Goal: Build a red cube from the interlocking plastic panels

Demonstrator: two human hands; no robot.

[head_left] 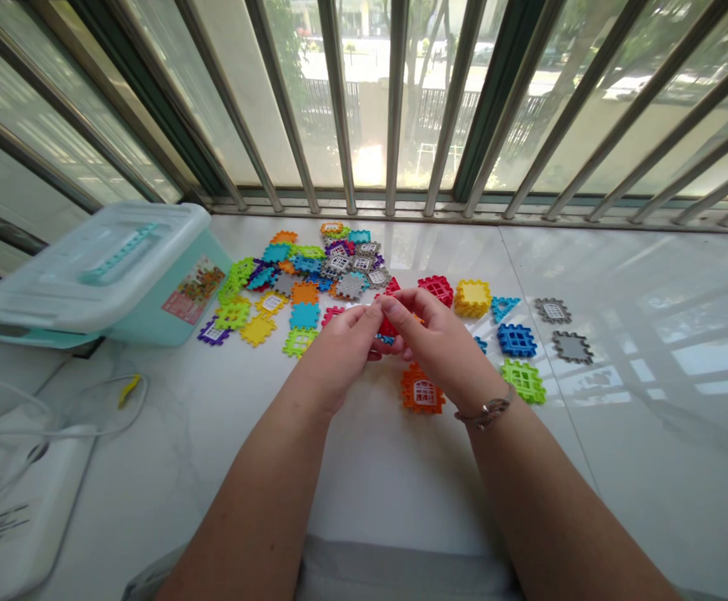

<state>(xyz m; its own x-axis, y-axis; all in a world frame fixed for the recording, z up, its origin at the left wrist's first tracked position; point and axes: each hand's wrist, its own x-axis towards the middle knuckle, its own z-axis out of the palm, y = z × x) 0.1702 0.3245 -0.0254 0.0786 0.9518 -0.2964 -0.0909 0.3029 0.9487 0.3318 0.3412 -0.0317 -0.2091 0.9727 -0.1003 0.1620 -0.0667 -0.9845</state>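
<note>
My left hand [346,340] and my right hand [430,340] meet above the white floor, fingers closed in a pinch. Between them is a red toothed building tile [387,325], mostly covered by my fingers. A bit of blue shows just under it; I cannot tell whether it is held too. Below my right hand lies an orange window tile [423,391]. Beyond my fingers sits a red window tile [437,290], with a yellow tile stack [472,297] to its right. Blue window tiles [517,340] and a green tile [523,381] lie right of my right wrist.
A heap of mixed tiles [339,265] spreads across the floor at the left. Behind it stands a lidded turquoise box [151,284]. Two grey tiles [572,347] lie far right. Metal bars [395,108] line the window. A white power strip [32,501] with cables lies lower left.
</note>
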